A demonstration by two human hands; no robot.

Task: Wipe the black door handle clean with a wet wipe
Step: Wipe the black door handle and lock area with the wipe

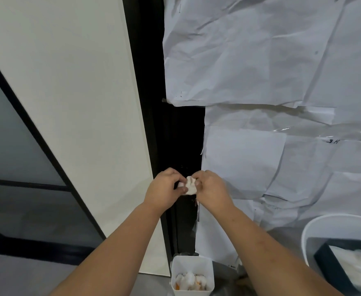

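A crumpled white wet wipe (190,185) is held between both hands in front of the black part of the door. My left hand (164,190) pinches its left side and my right hand (211,190) pinches its right side. The black door strip (181,135) runs vertically between the white wall panel and the paper-covered door. I cannot pick out the black handle itself against the dark strip; the hands and the wipe cover part of it.
White paper sheets (271,60) are taped over the door on the right. On the floor stands a small white bin (192,263) holding used wipes. A round white tub (316,227) with a dark wipe pack (333,265) sits at the lower right. A white wall panel (79,103) is on the left.
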